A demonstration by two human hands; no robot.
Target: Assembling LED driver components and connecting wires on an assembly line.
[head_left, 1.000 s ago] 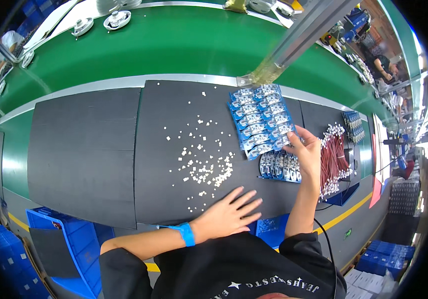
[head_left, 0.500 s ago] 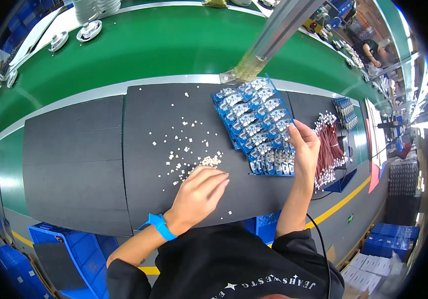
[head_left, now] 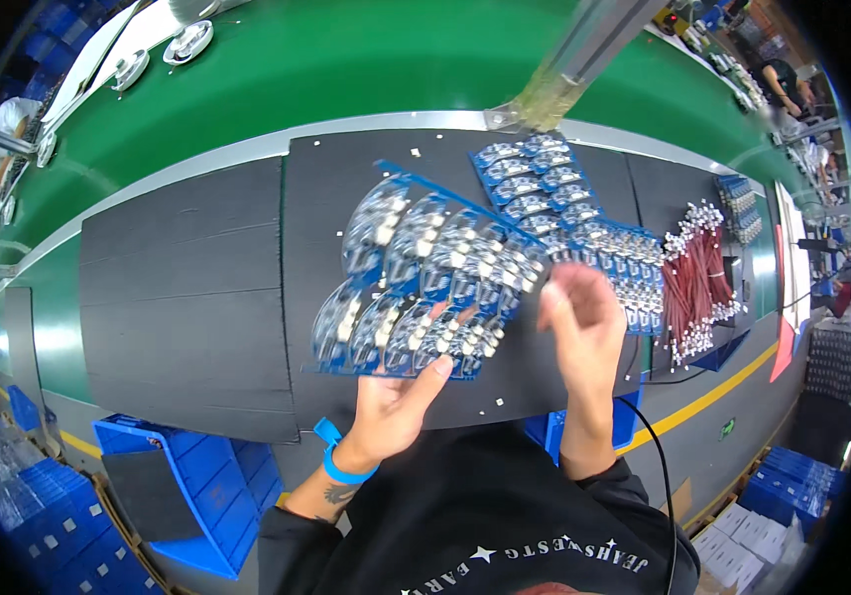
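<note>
My left hand (head_left: 391, 409), with a blue band at the wrist, grips the lower edge of a blue circuit board panel (head_left: 435, 260), thumb on top. The panel is tilted above the black work mat, blurred by motion, and carries rows of silvery and white parts. Close to its right corner is my right hand (head_left: 586, 315), fingers curled loosely and apart from the thumb, with nothing visible in it. More blue circuit board panels (head_left: 535, 188) lie behind and to the right. A few small white pieces (head_left: 491, 405) show on the mat; the held panel hides the area beneath it.
Red wire bundles with white ends (head_left: 695, 283) lie at right, near another stack of blue panels (head_left: 739, 208). A metal post (head_left: 584, 59) rises at the mat's far edge, before the green conveyor (head_left: 376, 74). Blue bins (head_left: 187, 486) stand below left.
A panel has come off the pile and moved left over the white pieces. My left hand now grips it from below; my right hand has left the pile's edge. The view has shifted.
</note>
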